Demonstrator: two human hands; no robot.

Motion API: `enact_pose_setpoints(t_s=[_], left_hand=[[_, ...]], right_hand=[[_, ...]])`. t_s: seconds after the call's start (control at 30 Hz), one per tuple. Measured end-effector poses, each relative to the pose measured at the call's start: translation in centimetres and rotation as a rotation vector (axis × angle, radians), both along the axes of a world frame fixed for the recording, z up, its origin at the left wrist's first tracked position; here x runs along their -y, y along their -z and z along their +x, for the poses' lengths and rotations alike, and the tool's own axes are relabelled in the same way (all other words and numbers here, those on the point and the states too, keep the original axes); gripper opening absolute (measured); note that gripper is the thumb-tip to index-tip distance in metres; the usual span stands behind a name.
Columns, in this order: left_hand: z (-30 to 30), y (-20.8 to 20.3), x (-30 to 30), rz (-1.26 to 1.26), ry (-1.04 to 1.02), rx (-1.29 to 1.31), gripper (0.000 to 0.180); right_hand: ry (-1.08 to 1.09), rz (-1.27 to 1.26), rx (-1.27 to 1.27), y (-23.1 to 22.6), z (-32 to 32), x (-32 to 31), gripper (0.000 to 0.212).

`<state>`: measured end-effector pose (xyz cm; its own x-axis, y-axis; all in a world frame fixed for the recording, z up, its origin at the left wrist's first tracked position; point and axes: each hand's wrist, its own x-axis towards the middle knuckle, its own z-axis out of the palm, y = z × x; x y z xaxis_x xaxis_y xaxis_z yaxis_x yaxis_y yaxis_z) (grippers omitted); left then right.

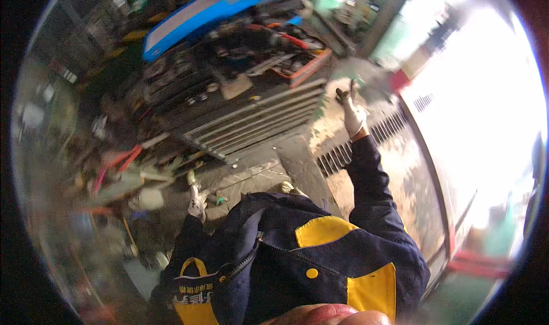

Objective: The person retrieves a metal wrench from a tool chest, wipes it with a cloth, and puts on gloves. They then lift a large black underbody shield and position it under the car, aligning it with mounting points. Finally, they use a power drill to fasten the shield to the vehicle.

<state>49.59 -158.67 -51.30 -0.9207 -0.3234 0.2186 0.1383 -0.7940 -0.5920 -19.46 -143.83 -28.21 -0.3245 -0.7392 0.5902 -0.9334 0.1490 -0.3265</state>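
My right hand (354,118) reaches forward at the end of a dark sleeve, in a pale glove with dark fingertips. Its fingers look spread, and nothing shows between them. Beneath it lies a worn, stained floor, with a slatted grey drawer front (269,119) to its left. Low on the left, my left hand (197,202) also wears a pale glove and hangs beside cluttered shelving. Blur hides how its fingers are set; a pale end (191,178) shows just beyond them, whether fingertip or object I cannot tell.
Above the drawer front, a bench top carries dark tools, an orange-edged tray (311,69) and a long blue panel (200,17). A floor grating (334,158) runs beneath my right arm. Red-handled items (130,156) crowd the left. Bright light washes out the right side.
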Motion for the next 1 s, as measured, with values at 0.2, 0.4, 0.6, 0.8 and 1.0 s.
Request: enact_pose_setpoints(t_s=[0.2, 0.4, 0.6, 0.8, 1.0], left_hand=[[-4.7, 1.4, 6.5, -1.026, 0.088, 0.902, 0.057], [-11.7, 3.2, 4.8, -2.807, 0.268, 0.454, 0.039], [-14.9, 0.9, -7.1, -2.647, 0.52, 0.387, 0.035], [-16.2, -2.5, -19.4, -3.044, 0.064, -0.279, 0.02], [-10.1, 1.6, -27.5, -3.303, -0.392, -0.881, 0.013]], right_hand=[[0.297, 0.413, 0.252, 1.5, 14.2, -23.2, 0.052], [0.65, 0.433, 0.913, -1.1, 34.0, -36.7, 0.067], [1.035, 0.122, 1.27, -3.3, 52.4, -48.4, 0.118], [1.054, -0.465, 1.465, -4.2, 61.2, -56.5, 0.113], [1.15, -0.274, 1.208, -3.9, 71.8, -69.9, 0.114]])
